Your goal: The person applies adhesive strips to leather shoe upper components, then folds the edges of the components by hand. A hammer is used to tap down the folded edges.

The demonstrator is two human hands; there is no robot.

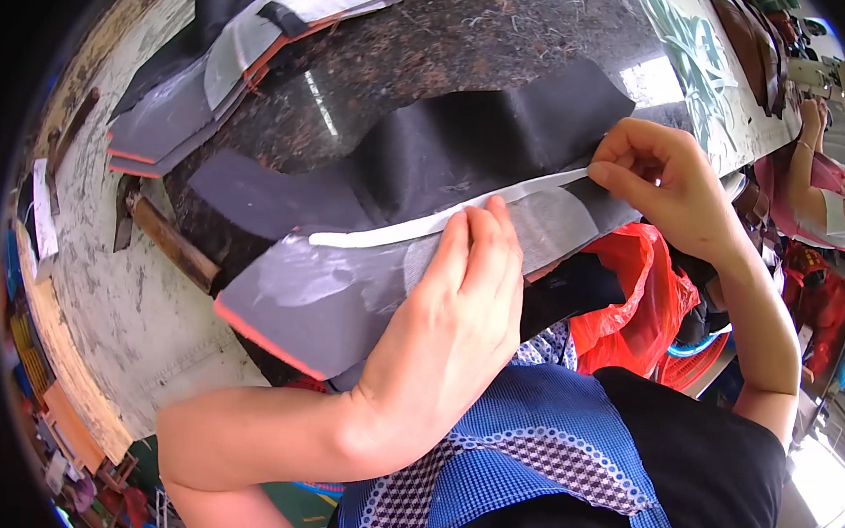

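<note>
A dark grey and black leather-like piece (285, 294) with an orange-red edge lies across a dark speckled stone slab (377, 58). Along its seam runs a narrow white strip of tape (386, 232). My left hand (448, 314) rests on the piece with its fingers stretched out, the tips against the strip near its middle. At the far right end, my right hand (674, 178) pinches the strip between thumb and forefinger. A pale grey patch (553, 222) shows beneath the strip, partly hidden by my left hand. The black upper part (469, 141) stands up in waves behind the seam.
A hammer with a wooden handle (177, 241) lies left of the piece. More dark pieces with orange edges (164, 132) are stacked at the upper left. Pale green strips (696, 58) lie at the far right, above a red plastic bag (638, 301). Another person (824, 192) sits at right.
</note>
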